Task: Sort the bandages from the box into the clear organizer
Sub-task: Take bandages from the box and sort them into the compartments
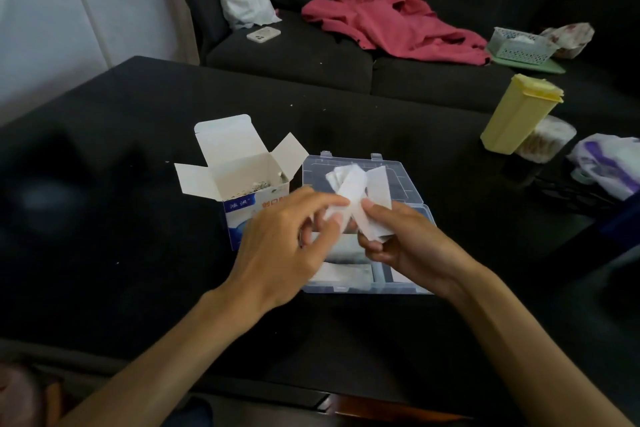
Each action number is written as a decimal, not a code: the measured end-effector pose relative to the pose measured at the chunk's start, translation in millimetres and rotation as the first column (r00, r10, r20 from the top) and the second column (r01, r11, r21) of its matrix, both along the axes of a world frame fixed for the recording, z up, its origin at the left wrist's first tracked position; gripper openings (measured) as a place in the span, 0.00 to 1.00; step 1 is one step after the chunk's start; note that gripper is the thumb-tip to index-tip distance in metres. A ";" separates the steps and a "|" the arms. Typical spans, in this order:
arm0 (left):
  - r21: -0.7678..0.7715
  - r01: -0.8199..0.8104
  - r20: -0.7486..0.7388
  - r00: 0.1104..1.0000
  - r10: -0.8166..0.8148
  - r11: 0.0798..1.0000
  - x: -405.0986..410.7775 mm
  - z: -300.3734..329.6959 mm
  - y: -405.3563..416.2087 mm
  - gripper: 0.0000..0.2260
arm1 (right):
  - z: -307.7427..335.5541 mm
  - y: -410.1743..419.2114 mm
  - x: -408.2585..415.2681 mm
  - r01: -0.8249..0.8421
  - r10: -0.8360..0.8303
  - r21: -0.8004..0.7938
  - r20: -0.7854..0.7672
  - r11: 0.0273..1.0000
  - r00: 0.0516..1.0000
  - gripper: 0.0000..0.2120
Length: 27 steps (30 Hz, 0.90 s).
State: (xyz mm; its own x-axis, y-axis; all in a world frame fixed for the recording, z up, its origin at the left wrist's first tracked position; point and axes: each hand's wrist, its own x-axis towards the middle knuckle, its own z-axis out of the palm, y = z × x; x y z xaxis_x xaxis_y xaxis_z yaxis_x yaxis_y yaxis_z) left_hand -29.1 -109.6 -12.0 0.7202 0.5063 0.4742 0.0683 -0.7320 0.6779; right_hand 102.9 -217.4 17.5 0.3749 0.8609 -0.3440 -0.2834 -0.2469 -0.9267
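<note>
Bandages (358, 192) fan up between both hands, left hand (287, 246) and right hand (401, 243) pinching them above the clear organizer (405, 184), box (239, 184) just left.

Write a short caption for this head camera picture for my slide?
Both hands, left hand and right hand, hold white bandages above the clear organizer beside the open box.

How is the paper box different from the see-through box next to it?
The paper box is white and blue cardboard; the clear organizer is see-through plastic. The paper box stands tall with flaps spread open; the clear organizer lies low and flat with its hinged lid back. Both sit open on the black table.
</note>
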 end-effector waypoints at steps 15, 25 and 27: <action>-0.915 -0.068 -0.065 0.998 0.021 0.399 16.2 11.3 -9.9 0.07 | -5.3 10.6 -6.4 0.173 -0.181 -0.054 -0.240 0.983 0.954 0.08; -0.787 -0.099 -0.139 0.990 -0.019 0.609 16.1 4.6 1.8 0.02 | -8.0 16.1 -8.5 0.136 -0.071 -0.213 0.286 0.968 0.956 0.10; -0.788 -0.113 -0.123 0.992 0.025 0.605 17.2 3.4 -1.8 0.02 | -7.2 16.8 -10.0 0.135 -0.058 -0.227 0.317 0.964 0.947 0.11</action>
State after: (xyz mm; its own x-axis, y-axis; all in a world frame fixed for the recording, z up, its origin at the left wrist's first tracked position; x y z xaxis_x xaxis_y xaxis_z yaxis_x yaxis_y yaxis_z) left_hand -11.9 -111.4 -8.6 0.6832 0.7019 -0.2013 0.1874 0.0980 0.9774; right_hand 92.9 -200.7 10.3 0.5717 0.7199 -0.3935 -0.0306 -0.4606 -0.8871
